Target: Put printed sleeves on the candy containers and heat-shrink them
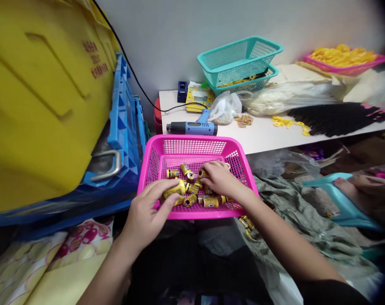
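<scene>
left hand (150,209): curled around a gold metal cylinder (175,189)
right hand (220,178): spread over loose cylinders (195,195)
pink plastic mesh basket (192,145): bare room behind the hands

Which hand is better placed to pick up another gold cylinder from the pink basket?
Right, probably: the right hand rests among the loose cylinders, while the left hand holds a cylinder.

Bright even indoor light; soft shadow under pink basket (192,138); edges bent, corners dark, blurred.
</scene>
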`<state>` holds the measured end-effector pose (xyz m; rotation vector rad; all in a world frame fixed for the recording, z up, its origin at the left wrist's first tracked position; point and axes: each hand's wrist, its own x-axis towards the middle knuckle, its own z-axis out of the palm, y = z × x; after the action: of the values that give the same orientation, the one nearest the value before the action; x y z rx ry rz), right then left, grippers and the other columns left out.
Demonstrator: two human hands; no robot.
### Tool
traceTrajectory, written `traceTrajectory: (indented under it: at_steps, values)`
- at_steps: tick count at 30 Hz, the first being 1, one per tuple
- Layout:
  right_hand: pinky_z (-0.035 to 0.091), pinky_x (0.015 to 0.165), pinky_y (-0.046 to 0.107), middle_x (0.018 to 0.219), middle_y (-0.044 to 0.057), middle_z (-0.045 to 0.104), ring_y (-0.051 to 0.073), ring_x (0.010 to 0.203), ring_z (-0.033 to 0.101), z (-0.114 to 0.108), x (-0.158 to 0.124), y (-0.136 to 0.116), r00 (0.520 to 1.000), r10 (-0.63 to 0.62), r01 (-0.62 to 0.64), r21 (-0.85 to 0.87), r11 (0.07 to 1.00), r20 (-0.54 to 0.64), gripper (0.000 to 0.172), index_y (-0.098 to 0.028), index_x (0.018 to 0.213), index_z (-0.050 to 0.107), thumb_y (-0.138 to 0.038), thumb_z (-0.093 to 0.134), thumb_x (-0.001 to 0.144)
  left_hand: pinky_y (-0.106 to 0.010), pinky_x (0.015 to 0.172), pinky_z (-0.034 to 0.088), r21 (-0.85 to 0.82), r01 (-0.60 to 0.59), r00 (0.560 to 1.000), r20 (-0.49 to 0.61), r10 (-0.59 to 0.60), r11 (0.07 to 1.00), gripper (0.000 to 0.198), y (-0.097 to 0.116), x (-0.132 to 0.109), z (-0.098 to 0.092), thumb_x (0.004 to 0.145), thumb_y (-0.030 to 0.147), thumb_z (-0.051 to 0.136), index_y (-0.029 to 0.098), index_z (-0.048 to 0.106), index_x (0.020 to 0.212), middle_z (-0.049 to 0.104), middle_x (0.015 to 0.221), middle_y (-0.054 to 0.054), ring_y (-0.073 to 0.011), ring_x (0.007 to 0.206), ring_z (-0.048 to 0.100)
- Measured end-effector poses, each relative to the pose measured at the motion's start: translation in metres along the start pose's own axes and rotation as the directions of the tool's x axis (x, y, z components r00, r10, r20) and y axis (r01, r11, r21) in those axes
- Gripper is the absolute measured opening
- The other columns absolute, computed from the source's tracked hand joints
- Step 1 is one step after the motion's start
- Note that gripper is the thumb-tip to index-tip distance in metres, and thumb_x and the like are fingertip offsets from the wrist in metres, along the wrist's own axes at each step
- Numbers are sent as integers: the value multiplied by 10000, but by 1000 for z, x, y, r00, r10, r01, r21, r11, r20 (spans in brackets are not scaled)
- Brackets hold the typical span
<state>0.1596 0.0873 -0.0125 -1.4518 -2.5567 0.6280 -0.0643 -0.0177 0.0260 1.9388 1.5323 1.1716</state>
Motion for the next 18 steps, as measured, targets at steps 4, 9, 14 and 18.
traceTrajectory:
  at_steps: [4,9,14,18]
  values:
    - [486,953,394,1149,69,659,214,1066,622,-17,-33,-23,967,-214,256,512,820,-140,354,-226,1220,606,-319,670,884,-298,875,587,-200,133,990,-7,-138,971,169,-7,-4,4,843,262,677,235,761,988,760,1027,-42,-189,990,707]
    - [480,995,389,1220,79,635,196,1146,602,-15,-60,-46,909,-265,409,566,716,-322,377,-245,1290,562,-251,621,918,-257,619,628,-476,392,920,191,-343,787,187,5,-8,11,834,360,694,229,757,951,720,1053,-55,-205,894,725]
    - [530,865,324,1049,51,684,179,988,663,2,-62,-51,906,-151,398,674,623,-395,335,-219,1093,610,-283,771,806,-229,671,620,-512,406,912,277,-302,757,228,14,-12,18,833,364,711,251,714,1030,707,1022,-35,-178,882,721]
    - [517,917,317,1118,45,674,169,1043,646,6,-65,-48,918,-121,374,724,580,-377,384,-246,1158,617,-279,772,808,-210,748,604,-372,195,978,143,-152,908,242,8,-16,20,834,273,722,291,694,1073,664,1146,-31,-191,1093,664]
